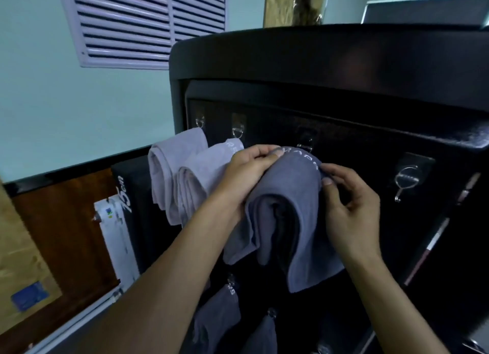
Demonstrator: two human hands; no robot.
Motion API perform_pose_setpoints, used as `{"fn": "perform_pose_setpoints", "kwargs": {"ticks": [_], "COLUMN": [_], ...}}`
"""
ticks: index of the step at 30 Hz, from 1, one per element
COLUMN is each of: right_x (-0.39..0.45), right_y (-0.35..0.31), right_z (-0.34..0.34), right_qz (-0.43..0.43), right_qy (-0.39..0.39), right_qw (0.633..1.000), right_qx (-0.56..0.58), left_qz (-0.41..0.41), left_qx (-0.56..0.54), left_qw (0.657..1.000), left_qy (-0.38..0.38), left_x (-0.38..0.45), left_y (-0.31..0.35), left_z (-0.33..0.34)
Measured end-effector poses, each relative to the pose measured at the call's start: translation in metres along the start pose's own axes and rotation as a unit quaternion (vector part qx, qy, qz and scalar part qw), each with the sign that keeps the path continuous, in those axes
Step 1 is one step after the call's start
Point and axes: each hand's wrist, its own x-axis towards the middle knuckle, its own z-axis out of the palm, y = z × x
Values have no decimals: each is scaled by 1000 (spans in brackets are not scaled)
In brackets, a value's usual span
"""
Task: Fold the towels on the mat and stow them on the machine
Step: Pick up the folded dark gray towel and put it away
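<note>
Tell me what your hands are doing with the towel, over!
Both hands pinching top of gray towel: left hand, right hand. Towel held up at a hook on the black machine. Two lighter towels already hanging left. Nothing in the way.

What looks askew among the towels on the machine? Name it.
Nothing is damaged or spilled. Only the dark grey towel is unsettled: both hands pinch its top edge by a hook, its lower folds hanging unevenly.

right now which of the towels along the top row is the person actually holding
The dark grey towel, rightmost of the three. The left hand and right hand pinch its top edge; the two light grey towels hang untouched.
</note>
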Motion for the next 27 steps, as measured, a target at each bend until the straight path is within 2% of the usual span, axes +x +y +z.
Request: {"fn": "perform_pose_setpoints", "kwargs": {"ticks": [3, 5, 10, 13, 15, 17, 20, 23, 27], "right_x": [4, 2, -3, -9, -15, -16, -11, -9, -14], "right_y": [-1, 2, -2, -5, -5, -4, -2, -1, -2], "right_z": [4, 6, 10, 15, 19, 21, 22, 23, 27], "right_qz": [43, 57, 76, 78, 40, 11, 39, 69, 85], "right_qy": [37, 32, 4, -15, -12, -11, -41, -38, -43], "right_qw": [996, 993, 991, 985, 970, 964, 982, 990, 989], "right_qx": [-62, -94, -107, -151, -238, -264, -182, -119, -109], "left_qz": [-20, -17, 27, 37, 77, 82, 63, 33, 10], "left_qx": [1, 46, 91, 150, 236, 299, 323, 308, 294], "left_qw": [999, 998, 995, 987, 960, 930, 917, 917, 917], "left_qy": [26, 44, 33, -38, -133, -197, -226, -253, -270], "left_x": [19, 18, 10, 9, 4, 3, 4, 1, -1], "left_y": [-4, -14, -29, -23, -11, -2, 6, 7, 2], "left_z": [6, 3, -5, -19, -26, -28, -26, -23, -26]}}
